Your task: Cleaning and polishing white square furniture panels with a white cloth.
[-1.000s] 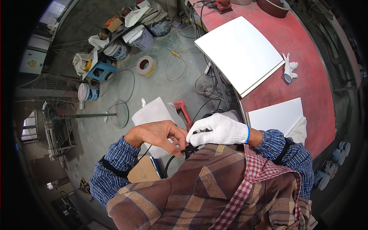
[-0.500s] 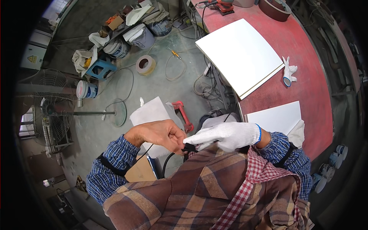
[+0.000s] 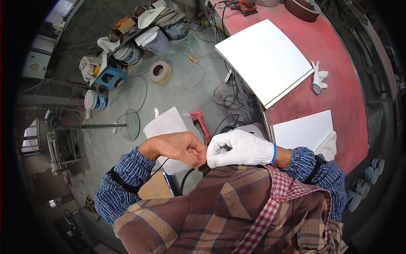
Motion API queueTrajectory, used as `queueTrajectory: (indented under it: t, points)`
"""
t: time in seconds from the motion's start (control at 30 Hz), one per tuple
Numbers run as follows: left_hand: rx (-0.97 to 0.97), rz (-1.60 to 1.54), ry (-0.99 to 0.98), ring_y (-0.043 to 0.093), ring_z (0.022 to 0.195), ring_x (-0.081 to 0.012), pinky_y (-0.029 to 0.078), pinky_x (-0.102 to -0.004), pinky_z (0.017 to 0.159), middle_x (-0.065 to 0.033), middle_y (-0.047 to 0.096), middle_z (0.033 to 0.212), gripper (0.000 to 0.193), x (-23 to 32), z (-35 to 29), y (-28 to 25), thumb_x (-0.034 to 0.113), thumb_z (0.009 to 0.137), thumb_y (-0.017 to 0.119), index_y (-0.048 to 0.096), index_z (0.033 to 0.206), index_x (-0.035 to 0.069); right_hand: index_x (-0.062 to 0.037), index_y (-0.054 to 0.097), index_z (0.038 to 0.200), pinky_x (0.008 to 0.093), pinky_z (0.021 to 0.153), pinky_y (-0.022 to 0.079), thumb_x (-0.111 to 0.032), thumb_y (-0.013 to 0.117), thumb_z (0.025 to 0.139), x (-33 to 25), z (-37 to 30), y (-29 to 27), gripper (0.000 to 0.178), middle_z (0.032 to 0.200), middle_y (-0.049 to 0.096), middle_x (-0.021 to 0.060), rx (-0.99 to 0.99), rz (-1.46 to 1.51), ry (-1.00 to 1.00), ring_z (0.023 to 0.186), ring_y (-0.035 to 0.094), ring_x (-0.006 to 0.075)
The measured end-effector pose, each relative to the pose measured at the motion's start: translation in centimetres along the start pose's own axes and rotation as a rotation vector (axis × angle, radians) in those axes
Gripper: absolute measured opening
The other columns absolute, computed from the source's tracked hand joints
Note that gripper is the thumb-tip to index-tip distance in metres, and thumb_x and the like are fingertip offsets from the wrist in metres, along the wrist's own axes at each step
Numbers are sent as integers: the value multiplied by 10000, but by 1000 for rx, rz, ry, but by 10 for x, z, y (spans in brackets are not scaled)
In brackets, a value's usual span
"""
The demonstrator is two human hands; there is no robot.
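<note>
My bare left hand (image 3: 179, 148) is closed in front of my chest, thumb and fingertips pinched together. Just below those fingertips sits a small black piece (image 3: 204, 169), its kind unclear, next to a black cable (image 3: 184, 181). My right hand (image 3: 240, 148) wears a white knit glove with a blue cuff edge. Its fingers curl into a pinch against the left fingertips, and whatever lies between the two hands is hidden. A white block-shaped thing (image 3: 169, 122) stands beyond my left hand, with a red tool-like frame (image 3: 201, 125) beside it.
On the red table (image 3: 347, 127) to the right lie white panels (image 3: 264, 63), a spare white glove (image 3: 319, 78) and a red sander (image 3: 246, 7). A standing fan (image 3: 53, 120), buckets (image 3: 96, 99), a tape roll (image 3: 160, 71) and loose cables (image 3: 192, 86) occupy the floor.
My right hand's fingers, stretched toward the left fingertips before, are now curled in a pinch. Less of the black piece shows. My left hand has barely moved.
</note>
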State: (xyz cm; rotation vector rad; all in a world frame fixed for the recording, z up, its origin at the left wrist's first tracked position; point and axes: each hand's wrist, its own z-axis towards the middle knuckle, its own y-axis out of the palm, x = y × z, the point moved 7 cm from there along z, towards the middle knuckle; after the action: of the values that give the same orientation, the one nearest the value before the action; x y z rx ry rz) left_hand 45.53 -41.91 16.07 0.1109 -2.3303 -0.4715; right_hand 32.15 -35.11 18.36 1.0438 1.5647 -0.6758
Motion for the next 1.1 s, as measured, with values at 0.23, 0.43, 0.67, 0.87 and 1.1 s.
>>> queueTrajectory:
  t: [0.23,0.43,0.67,0.87,1.1]
  points:
    - [66,18,-13,642,779,-27,510,-191,684,-12,745,928,181,6,3,4,-35,886,736,721,1064,-59,-118,699,888,353,693,526,-266,721,887,-12,-1,4,150,834,675,64,81,-302,-250,767,680,236]
    - [75,57,3,669,816,-50,530,-210,743,-39,759,966,179,12,1,1,-25,884,741,728,1059,-54,-128,587,825,415,662,514,-283,694,893,-14,-3,10,200,796,615,74,199,-495,-237,747,658,305]
    - [65,23,6,672,842,-66,517,-207,769,-54,758,979,165,9,1,-1,-28,892,731,728,1055,-52,-122,572,838,431,663,518,-319,690,899,-10,-5,12,237,811,633,78,210,-439,-159,773,676,313]
    - [13,-54,52,681,996,-84,530,-219,848,-87,751,1028,252,-2,5,-4,-68,910,692,671,1161,-45,-109,562,832,439,672,521,-316,680,905,-3,-3,13,249,812,631,93,216,-464,-71,774,678,321]
    - [-53,-237,176,703,979,-133,560,-243,878,-145,733,1089,435,-1,14,4,-74,907,697,470,1276,-45,-100,559,819,463,650,516,-317,664,915,-6,-4,16,260,821,608,113,195,-507,-154,730,666,341]
